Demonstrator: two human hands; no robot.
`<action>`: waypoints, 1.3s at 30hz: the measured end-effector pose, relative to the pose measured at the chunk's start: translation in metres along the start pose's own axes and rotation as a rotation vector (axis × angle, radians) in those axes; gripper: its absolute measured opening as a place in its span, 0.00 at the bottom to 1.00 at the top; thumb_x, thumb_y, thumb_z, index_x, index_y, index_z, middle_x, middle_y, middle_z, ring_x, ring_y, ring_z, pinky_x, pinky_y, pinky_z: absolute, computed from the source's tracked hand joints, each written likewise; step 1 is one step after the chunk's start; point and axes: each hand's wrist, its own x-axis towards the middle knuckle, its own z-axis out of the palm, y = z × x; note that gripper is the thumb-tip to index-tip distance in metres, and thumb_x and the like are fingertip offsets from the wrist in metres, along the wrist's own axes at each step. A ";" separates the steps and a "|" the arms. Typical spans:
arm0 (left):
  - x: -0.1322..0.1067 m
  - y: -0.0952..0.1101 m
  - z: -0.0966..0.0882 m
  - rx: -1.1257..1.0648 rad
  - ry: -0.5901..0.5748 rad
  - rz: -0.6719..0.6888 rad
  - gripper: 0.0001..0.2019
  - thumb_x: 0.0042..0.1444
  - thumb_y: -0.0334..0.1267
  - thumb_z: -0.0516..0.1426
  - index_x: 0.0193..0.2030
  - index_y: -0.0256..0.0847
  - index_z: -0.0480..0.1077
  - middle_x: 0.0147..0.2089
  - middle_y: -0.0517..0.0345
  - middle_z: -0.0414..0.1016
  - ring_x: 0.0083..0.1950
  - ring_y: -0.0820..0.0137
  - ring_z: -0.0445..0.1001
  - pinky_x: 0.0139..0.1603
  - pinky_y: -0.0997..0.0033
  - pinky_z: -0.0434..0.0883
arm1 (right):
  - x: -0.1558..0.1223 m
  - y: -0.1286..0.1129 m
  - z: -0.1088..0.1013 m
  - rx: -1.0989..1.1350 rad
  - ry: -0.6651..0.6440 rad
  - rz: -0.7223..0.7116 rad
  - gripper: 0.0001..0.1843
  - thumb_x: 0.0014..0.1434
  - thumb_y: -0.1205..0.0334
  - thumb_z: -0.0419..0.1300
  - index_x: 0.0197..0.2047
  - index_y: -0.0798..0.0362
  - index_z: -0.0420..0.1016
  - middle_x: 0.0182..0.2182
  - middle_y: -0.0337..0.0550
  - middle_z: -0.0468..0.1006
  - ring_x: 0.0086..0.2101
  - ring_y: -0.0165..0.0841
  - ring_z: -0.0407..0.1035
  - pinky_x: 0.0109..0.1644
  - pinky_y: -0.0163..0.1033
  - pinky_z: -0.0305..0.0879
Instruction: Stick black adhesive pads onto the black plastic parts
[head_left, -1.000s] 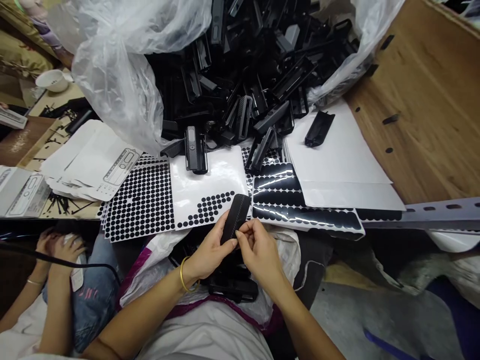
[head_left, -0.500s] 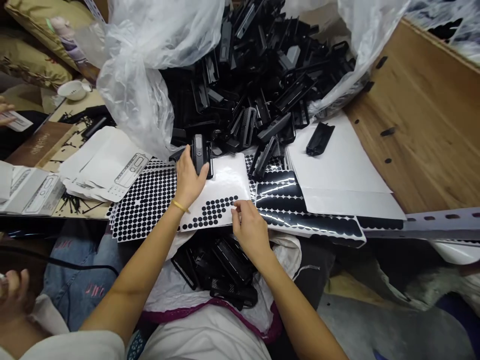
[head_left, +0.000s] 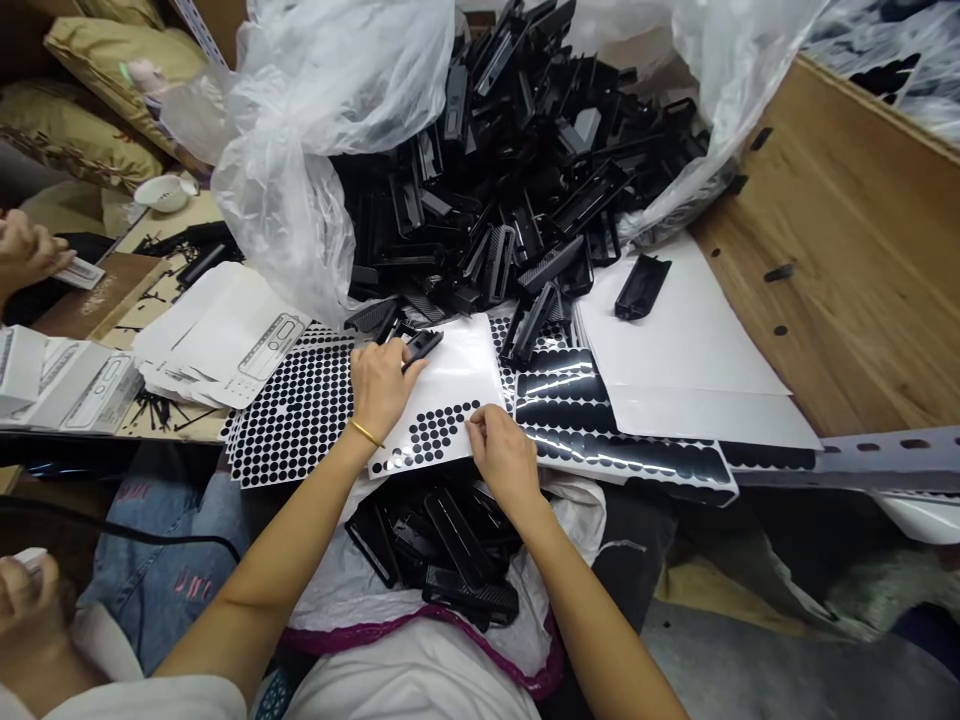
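My left hand is closed around a black plastic casing, tilted over the upper left of a glossy white backing sheet. Round black stickers fill part of the sheet's lower half. At the right end of these rows is my right hand, thumb and forefinger pinched together. Whatever lies between those fingertips is too small to make out. Below the sheet, several black casings rest in a white cloth on my lap.
Black casings are heaped at the back beside a clear plastic bag. More sticker sheets lie left; white sheets with one casing lie right, by a wooden panel. Another person's hand is far left.
My left hand has turned the casing from standing with its ribbed face showing to a tilted position. My right hand stays pinched near the stickers. The other person's hand at upper left reaches further in.
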 end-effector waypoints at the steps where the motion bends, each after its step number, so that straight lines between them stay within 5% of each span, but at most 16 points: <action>1: -0.004 0.004 -0.002 -0.021 -0.021 0.001 0.10 0.51 0.41 0.59 0.26 0.41 0.63 0.27 0.56 0.66 0.37 0.59 0.66 0.48 0.54 0.59 | -0.003 0.000 -0.003 0.089 0.016 0.002 0.04 0.59 0.64 0.52 0.31 0.51 0.64 0.29 0.41 0.73 0.29 0.33 0.67 0.30 0.36 0.56; 6: -0.042 0.033 -0.003 -0.622 -0.182 -0.083 0.13 0.54 0.44 0.55 0.25 0.41 0.60 0.40 0.53 0.69 0.46 0.63 0.67 0.49 0.63 0.62 | -0.022 -0.002 -0.023 0.631 0.077 0.137 0.07 0.58 0.59 0.53 0.30 0.50 0.62 0.24 0.35 0.66 0.24 0.28 0.61 0.29 0.34 0.58; 9: -0.074 0.050 0.004 -1.168 -0.447 -0.389 0.11 0.57 0.47 0.52 0.32 0.42 0.63 0.40 0.58 0.70 0.39 0.71 0.69 0.42 0.70 0.65 | -0.034 -0.005 -0.029 0.830 0.059 0.212 0.08 0.58 0.56 0.53 0.31 0.50 0.62 0.24 0.34 0.65 0.23 0.27 0.58 0.27 0.33 0.56; 12: -0.093 0.058 0.009 -1.418 -0.552 -0.628 0.12 0.54 0.47 0.56 0.39 0.42 0.65 0.34 0.62 0.71 0.34 0.75 0.68 0.38 0.75 0.65 | -0.042 -0.006 -0.026 0.859 0.052 0.240 0.08 0.58 0.56 0.53 0.30 0.51 0.63 0.24 0.35 0.64 0.24 0.27 0.58 0.28 0.33 0.57; 22: -0.098 0.064 0.009 -1.502 -0.462 -0.775 0.14 0.49 0.45 0.61 0.40 0.41 0.68 0.33 0.63 0.71 0.33 0.77 0.68 0.37 0.77 0.65 | -0.049 -0.008 -0.019 0.851 0.070 0.221 0.09 0.59 0.56 0.53 0.30 0.52 0.64 0.25 0.35 0.64 0.26 0.27 0.58 0.30 0.33 0.57; 39: -0.102 0.064 0.006 -1.400 -0.450 -0.704 0.15 0.51 0.47 0.59 0.41 0.41 0.66 0.38 0.60 0.71 0.38 0.74 0.68 0.41 0.75 0.64 | -0.045 -0.007 -0.017 0.916 0.039 0.309 0.10 0.56 0.55 0.55 0.29 0.52 0.63 0.21 0.32 0.59 0.22 0.25 0.53 0.25 0.32 0.51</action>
